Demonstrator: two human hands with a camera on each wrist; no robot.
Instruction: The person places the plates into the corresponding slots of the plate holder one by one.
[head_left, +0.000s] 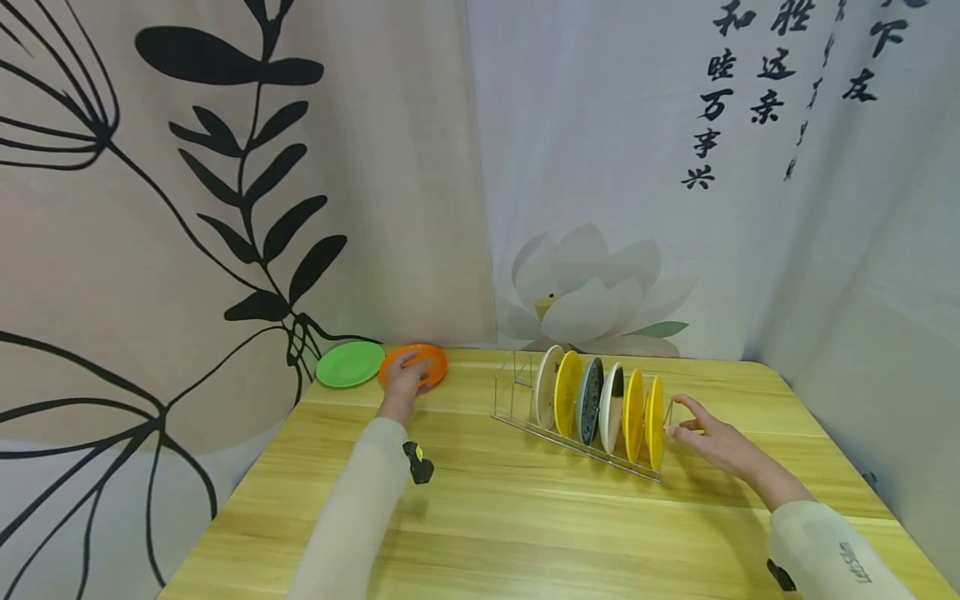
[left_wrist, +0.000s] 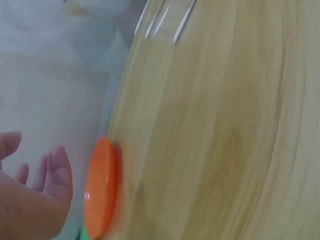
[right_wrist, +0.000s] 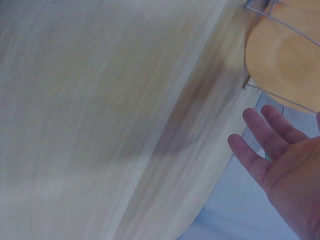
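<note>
An orange plate (head_left: pixel 438 364) lies flat at the back of the table, beside a green plate (head_left: pixel 350 364). Over the orange plate reaches my left hand (head_left: pixel 406 379); in the left wrist view its loosely bent fingers stand apart from the plate (left_wrist: pixel 99 190). A wire dish rack (head_left: pixel 577 447) holds several upright plates: white, patterned dark, white-and-black, and yellow ones (head_left: pixel 655 423). My right hand (head_left: pixel 716 442) is at the rack's right end, fingers spread in the right wrist view; whether a fingertip touches the wire cannot be told.
The wooden table (head_left: pixel 510 517) runs back to a printed curtain (head_left: pixel 405 208) behind the plates. A pale curtain (head_left: pixel 885 333) hangs along the right side. The rack's left end (head_left: pixel 512 392) has bare wire slots.
</note>
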